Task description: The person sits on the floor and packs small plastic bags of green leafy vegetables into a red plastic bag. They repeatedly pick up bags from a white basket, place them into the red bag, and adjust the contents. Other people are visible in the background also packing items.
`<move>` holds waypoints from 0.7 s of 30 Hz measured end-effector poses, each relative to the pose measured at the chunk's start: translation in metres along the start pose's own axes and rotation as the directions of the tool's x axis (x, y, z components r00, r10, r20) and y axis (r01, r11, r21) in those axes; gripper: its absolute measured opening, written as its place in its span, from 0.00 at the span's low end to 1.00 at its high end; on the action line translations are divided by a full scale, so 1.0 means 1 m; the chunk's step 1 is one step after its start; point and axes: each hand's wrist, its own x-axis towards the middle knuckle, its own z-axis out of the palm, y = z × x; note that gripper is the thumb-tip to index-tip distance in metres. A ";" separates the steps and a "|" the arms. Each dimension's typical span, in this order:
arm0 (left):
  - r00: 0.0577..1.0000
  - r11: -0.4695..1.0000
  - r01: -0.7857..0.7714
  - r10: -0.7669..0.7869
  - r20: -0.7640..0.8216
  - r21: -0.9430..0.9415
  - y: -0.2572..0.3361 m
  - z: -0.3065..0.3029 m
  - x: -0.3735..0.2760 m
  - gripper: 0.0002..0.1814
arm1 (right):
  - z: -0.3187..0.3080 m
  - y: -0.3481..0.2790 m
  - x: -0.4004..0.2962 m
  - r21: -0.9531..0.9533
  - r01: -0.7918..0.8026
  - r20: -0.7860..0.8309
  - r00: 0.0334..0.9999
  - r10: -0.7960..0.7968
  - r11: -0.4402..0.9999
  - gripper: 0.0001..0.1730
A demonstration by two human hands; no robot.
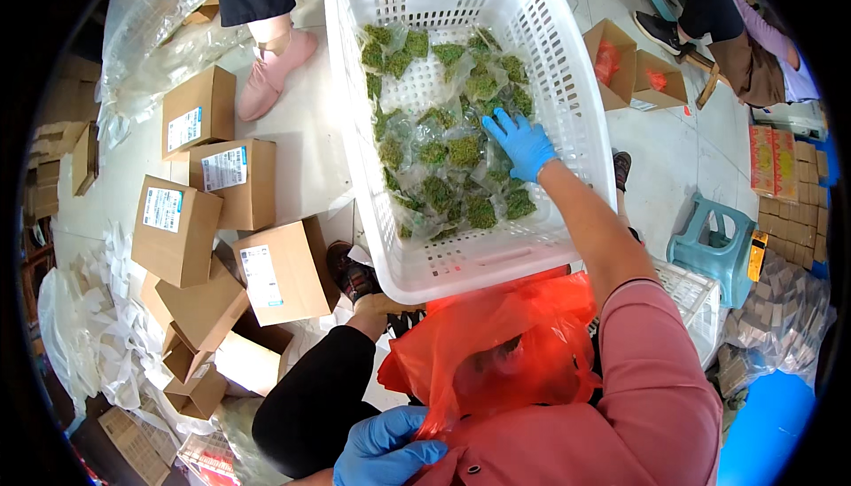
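A white perforated plastic basket [465,263] stands in front of me, with many clear plastic packs of green, moss-like plant material [463,151] on its floor. My right hand [522,143], in a blue glove, reaches over the packs at the basket's right side with fingers spread; its fingertips touch or hover over them, and I cannot tell which. On my lap lies a red plastic bag [512,346], its mouth partly open. My left hand [392,446], also gloved in blue, pinches the bag's edge at the lower middle. What the bag holds is hidden.
Labelled cardboard boxes [176,230] stand and lie at the left, beside crumpled clear plastic [73,340]. Another person's pink shoe [276,73] is near the basket's upper left. At the right are a blue-green plastic stool [708,243], open cartons [658,83] and a seated person.
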 end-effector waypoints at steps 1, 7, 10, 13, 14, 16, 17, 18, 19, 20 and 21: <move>1.000 1.000 -0.013 0.013 -0.003 -0.003 0.000 0.000 0.002 0.17 | 0.008 0.005 0.005 0.059 0.007 -0.033 0.999 -0.005 0.998 0.54; 1.000 0.999 -0.027 0.028 -0.010 0.019 0.002 -0.003 0.005 0.17 | 0.035 0.006 0.025 0.092 -0.031 -0.307 0.950 0.058 0.995 0.36; 0.999 0.997 -0.043 0.045 -0.016 0.071 0.003 -0.003 0.004 0.17 | 0.045 0.003 0.030 0.050 -0.127 -0.354 0.925 0.136 0.991 0.30; 0.998 0.993 -0.060 0.060 0.007 0.097 0.002 -0.005 0.003 0.17 | 0.008 0.017 0.037 0.154 -0.112 -0.078 0.989 0.125 0.982 0.19; 0.998 0.994 -0.055 0.054 0.010 0.091 0.002 -0.005 0.002 0.16 | 0.004 0.019 0.036 0.227 -0.125 -0.212 0.962 0.174 0.966 0.12; 0.997 0.995 -0.069 0.067 0.026 0.077 0.002 -0.005 0.001 0.16 | -0.018 0.025 0.027 0.391 -0.106 -0.253 0.943 0.217 0.914 0.11; 0.996 0.994 -0.084 0.082 0.040 0.070 0.001 -0.006 0.001 0.16 | -0.032 0.026 0.022 0.470 -0.090 -0.269 0.933 0.239 0.878 0.11; 0.994 0.993 -0.099 0.095 0.056 0.064 0.000 -0.007 0.001 0.16 | -0.049 0.026 0.012 0.534 -0.068 -0.175 0.966 0.189 0.843 0.12; 0.995 0.994 -0.090 0.086 0.051 0.065 0.000 -0.008 0.000 0.16 | -0.068 0.024 0.000 0.596 -0.053 -0.084 0.988 0.128 0.801 0.13; 0.996 0.994 -0.081 0.078 0.046 0.067 0.000 -0.008 0.000 0.15 | -0.078 0.021 -0.008 0.656 -0.047 0.002 0.998 0.060 0.753 0.14; 0.997 0.995 -0.073 0.070 0.044 0.072 0.001 -0.008 0.000 0.15 | -0.076 0.019 -0.012 0.696 -0.031 0.024 1.000 0.020 0.717 0.16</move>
